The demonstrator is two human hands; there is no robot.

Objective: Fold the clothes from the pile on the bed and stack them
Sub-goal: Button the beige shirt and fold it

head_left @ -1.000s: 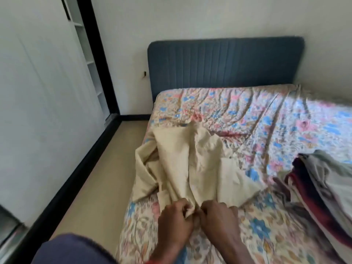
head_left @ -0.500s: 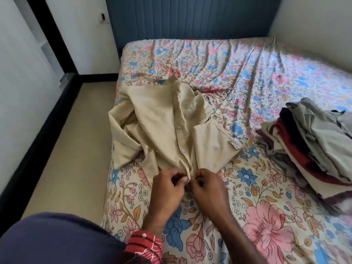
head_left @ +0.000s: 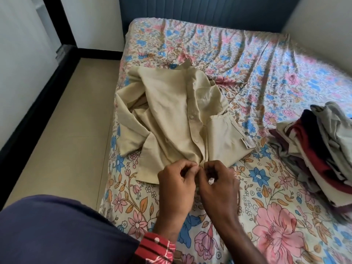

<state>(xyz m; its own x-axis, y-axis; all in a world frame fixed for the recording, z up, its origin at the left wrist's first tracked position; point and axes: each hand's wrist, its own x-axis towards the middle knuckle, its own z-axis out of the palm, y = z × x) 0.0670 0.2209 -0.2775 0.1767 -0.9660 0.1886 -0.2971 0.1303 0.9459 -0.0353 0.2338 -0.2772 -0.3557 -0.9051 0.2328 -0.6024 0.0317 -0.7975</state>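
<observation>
Head view, from left edge to right. Pale floor (head_left: pixel 62 134) along the left side of the bed, bordered by a black strip at the foot of a white wall. At lower left, dark blue cloth (head_left: pixel 57 231) close to the camera, with a red patterned sleeve (head_left: pixel 155 246) at the wrist. Floral sheet (head_left: pixel 247 60) spread over the bed, wrinkled toward a dark blue headboard (head_left: pixel 209 10) at the top. Beige buttoned shirt (head_left: pixel 171 115) laid face up on the left half of the bed, collar toward the headboard, one sleeve bunched near the bed's left edge, white label (head_left: pixel 247 142) exposed at the turned-back right front. Left hand (head_left: pixel 177 187) at the shirt's lower hem, fingers curled and pinched on the button strip. Right hand (head_left: pixel 219 185) just beside it, touching, fingers likewise curled and pinched on the same hem; exact point of grip hidden between the two hands. Pile of clothes (head_left: pixel 320 153) in grey, maroon and white at the right edge of the bed, well apart from the shirt.
</observation>
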